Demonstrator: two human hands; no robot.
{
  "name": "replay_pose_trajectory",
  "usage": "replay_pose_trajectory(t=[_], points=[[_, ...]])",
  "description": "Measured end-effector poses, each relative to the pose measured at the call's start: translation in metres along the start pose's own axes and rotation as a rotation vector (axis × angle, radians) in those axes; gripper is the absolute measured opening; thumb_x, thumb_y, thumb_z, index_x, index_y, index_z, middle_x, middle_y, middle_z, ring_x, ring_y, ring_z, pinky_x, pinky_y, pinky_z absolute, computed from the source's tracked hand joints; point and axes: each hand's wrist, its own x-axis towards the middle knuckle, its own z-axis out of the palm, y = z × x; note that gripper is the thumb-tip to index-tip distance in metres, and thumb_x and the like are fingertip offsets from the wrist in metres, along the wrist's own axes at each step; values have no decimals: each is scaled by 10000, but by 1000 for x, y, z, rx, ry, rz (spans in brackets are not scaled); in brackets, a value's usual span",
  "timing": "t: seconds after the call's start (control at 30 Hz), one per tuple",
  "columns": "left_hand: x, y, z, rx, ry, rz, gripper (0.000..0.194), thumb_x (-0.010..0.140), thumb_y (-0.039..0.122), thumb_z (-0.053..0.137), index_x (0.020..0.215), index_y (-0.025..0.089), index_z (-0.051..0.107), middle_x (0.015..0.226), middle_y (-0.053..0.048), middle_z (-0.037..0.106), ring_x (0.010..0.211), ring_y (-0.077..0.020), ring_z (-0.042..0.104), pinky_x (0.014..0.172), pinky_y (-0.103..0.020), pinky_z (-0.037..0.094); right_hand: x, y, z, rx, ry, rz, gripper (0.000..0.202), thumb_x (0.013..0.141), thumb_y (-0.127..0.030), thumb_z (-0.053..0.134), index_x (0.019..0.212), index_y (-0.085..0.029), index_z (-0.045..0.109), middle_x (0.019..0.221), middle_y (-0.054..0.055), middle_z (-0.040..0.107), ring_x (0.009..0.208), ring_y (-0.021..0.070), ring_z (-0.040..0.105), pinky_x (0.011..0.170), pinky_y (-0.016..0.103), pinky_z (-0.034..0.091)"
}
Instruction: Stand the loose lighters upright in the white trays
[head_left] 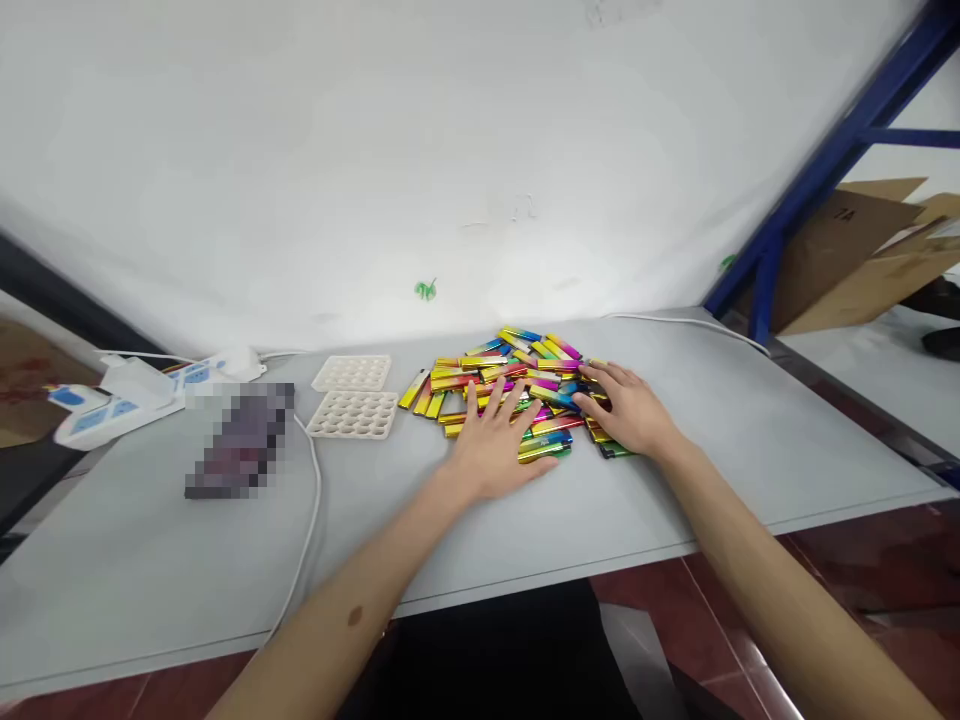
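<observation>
A heap of shiny, multicoloured slim sticks point(484, 361) lies on the grey table near the wall. Over the heap's front edge my left hand point(496, 445) rests palm down with its fingers spread, touching the sticks. My right hand point(626, 408) lies at the heap's right side, its fingers apart over the sticks there. What lies under the palms is hidden. Left of the heap are two white trays with round hollows, one point(352, 415) in front of the other point(352, 373).
A pixelated dark object point(244, 440) and a white power strip point(161, 392) are on the table's left, with a white cable point(311, 500) running to the front edge. Blue metal framing point(765, 265) and cardboard point(847, 250) stand at right, beyond the grey table point(750, 430).
</observation>
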Motion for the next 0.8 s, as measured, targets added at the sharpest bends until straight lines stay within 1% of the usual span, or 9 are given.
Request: replay_pose_trajectory(t=[0.17, 0.4, 0.6, 0.73, 0.8], points=[[8, -7, 1, 0, -21, 9, 868, 849, 816, 310, 1524, 275, 383, 1664, -65, 219, 1537, -375, 133, 1210, -686, -15, 1, 7, 0, 15, 9, 1, 642, 964, -604, 386, 1421, -182, 549, 1483, 138, 531, 1386, 365, 447, 1110, 569, 387], [14, -13, -2, -5, -26, 21, 865, 846, 813, 337, 1520, 274, 388, 1668, -61, 206, 1541, -361, 122, 1216, -671, -32, 1, 8, -1, 24, 0, 18, 644, 968, -606, 387, 1412, -172, 558, 1483, 124, 533, 1383, 357, 454, 1125, 547, 381], [14, -14, -3, -10, -8, 38, 832, 865, 786, 352, 1505, 257, 412, 1659, -72, 236, 1541, -352, 126, 1219, -661, -46, 0, 7, -3, 52, 16, 11, 620, 965, -600, 402, 1400, -188, 562, 1476, 123, 539, 1373, 344, 468, 1117, 534, 391], [9, -12, -4, -24, 24, 55, 806, 856, 781, 398, 1457, 250, 473, 1640, -87, 286, 1529, -349, 178, 1232, -645, -16, -1, 6, -6, 97, 62, 9, 589, 965, -568, 433, 1382, -175, 570, 1433, 131, 572, 1326, 315, 510, 1110, 481, 401], [7, -12, -5, -28, 41, 68, 791, 849, 775, 429, 1432, 245, 497, 1629, -92, 309, 1526, -348, 192, 1242, -626, -1, -2, 5, -8, 103, 107, 13, 564, 965, -554, 447, 1360, -175, 583, 1391, 133, 602, 1289, 316, 532, 1090, 486, 409]])
